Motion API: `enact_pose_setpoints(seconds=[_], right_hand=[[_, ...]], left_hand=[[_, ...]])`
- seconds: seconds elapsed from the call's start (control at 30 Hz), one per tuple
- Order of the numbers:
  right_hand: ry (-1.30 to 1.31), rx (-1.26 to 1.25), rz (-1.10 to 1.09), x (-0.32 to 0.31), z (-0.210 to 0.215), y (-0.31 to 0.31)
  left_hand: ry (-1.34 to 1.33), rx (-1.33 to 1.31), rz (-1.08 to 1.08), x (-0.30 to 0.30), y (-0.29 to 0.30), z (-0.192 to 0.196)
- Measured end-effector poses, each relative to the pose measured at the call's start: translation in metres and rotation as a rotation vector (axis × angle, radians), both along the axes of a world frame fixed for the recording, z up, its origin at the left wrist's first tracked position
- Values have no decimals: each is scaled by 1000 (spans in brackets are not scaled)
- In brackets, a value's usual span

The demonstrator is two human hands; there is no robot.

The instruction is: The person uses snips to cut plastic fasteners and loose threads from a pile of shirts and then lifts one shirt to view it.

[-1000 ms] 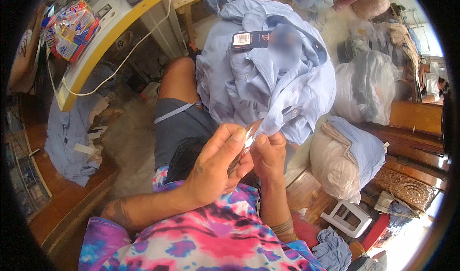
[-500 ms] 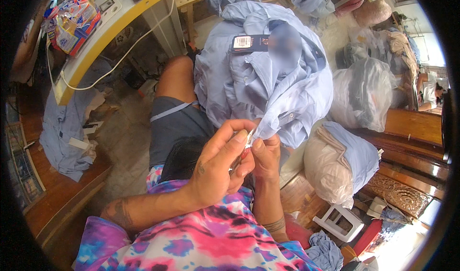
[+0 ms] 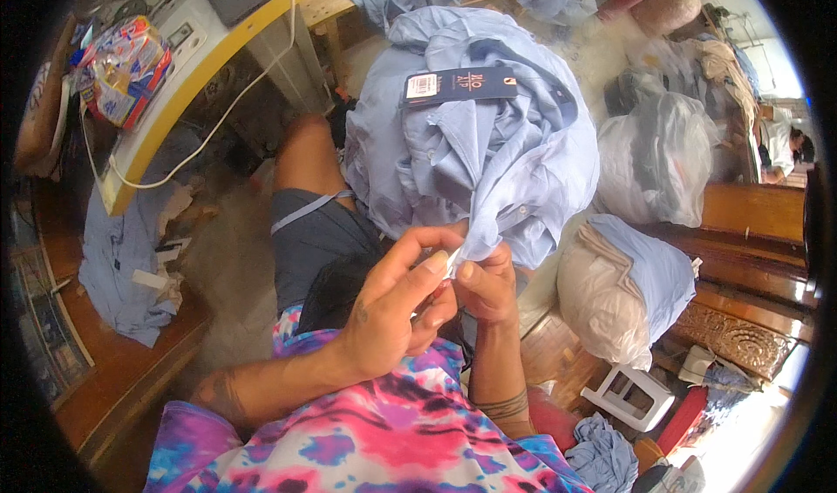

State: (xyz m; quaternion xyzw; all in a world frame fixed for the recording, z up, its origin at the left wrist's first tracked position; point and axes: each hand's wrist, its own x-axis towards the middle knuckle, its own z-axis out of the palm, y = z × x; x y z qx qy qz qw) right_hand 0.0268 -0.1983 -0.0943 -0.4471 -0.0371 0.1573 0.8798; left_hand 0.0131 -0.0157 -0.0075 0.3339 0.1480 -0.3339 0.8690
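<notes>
A light-blue button shirt (image 3: 523,166) lies bunched in a large heap over my lap, with a dark-blue hang tag (image 3: 488,84) on top. My right hand (image 3: 488,285) pinches the shirt's near edge between thumb and fingers. Close against it, my left hand (image 3: 399,292) is closed on a small tool with a red part, mostly hidden by the fingers. A pale, shiny sliver shows between the two thumbs; I cannot tell whether it is the tool's blade or a label.
To the left stands a yellow-edged table (image 3: 196,79) with a white cable (image 3: 196,155) hanging from it. Blue cloth (image 3: 122,275) lies below. On the right are a clear bag (image 3: 667,157), a wrapped garment bundle (image 3: 610,297) and a white stool (image 3: 629,397). Another person (image 3: 779,149) appears far right.
The view has shifted slightly, and the hang tag shows more fully. Both hands keep their hold at the shirt's edge; the red part of the tool is now more hidden.
</notes>
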Motion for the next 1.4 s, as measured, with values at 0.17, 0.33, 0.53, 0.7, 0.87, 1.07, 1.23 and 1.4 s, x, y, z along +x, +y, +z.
enact_pose_setpoints(seconds=[0.17,0.33,0.53,0.7,0.87,1.07,1.23,1.4], right_hand=[[67,13,9,0,-4,-8],[104,41,28,-3,-10,-10],[75,10,23,-2,-5,-5],[253,306,-94,-6,9,12],[253,491,-24,-2,-1,18],[305,617,8,0,-4,29],[288,589,-11,-1,-9,35],[240,606,12,0,-13,36]], left_hand=[[-14,17,-66,14,4,4],[18,-33,-58,12,4,6],[-62,104,-66,10,4,0],[-335,374,-143,10,6,-2],[-593,517,-108,4,8,-6],[-670,586,-104,0,12,-9],[-511,459,-86,-3,16,-5],[-530,633,-95,-5,21,-3]])
